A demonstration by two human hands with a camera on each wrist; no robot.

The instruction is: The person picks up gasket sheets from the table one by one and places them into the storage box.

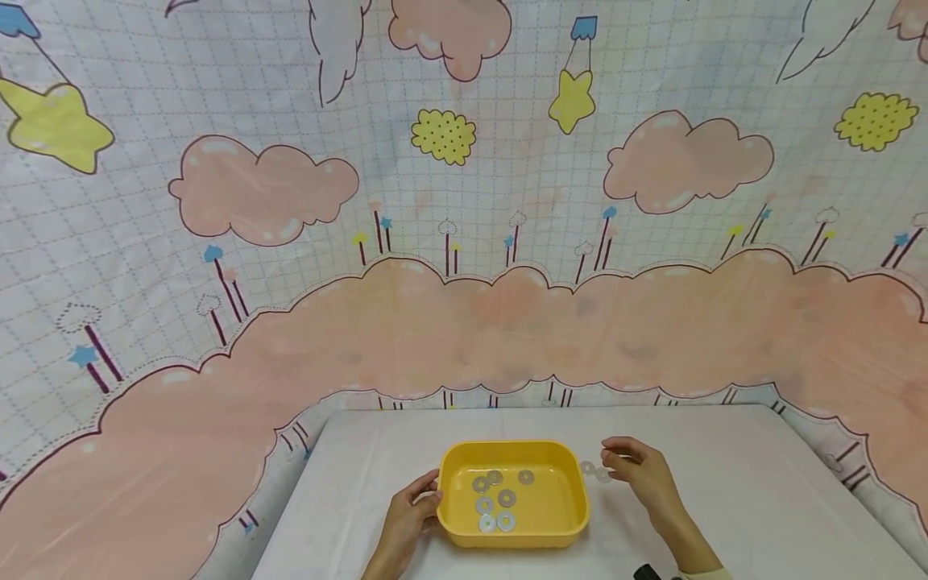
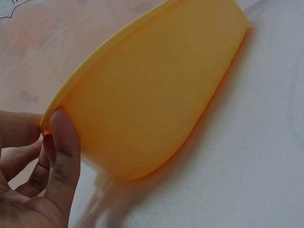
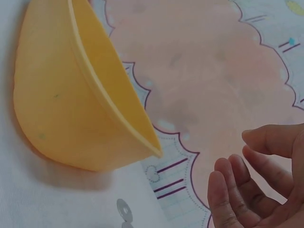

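Observation:
A yellow plastic basin (image 1: 547, 511) sits on the white-covered table, with several flat metal washers (image 1: 512, 500) lying inside it. At its left end my left hand (image 1: 408, 517) pinches the rim; the left wrist view shows the thumb against the outer wall (image 2: 142, 104) and fingers at the rim's edge. My right hand (image 1: 648, 477) hovers to the right of the basin, apart from it, fingers loosely bent and nothing between them in the right wrist view. Two loose washers (image 1: 587, 473) lie on the table between the basin's right side and that hand.
White cloth (image 1: 348, 467) covers the table. Behind it hangs a backdrop (image 1: 507, 330) printed with clouds and stars. A small black object (image 1: 645, 573) shows at the bottom edge, near the right forearm.

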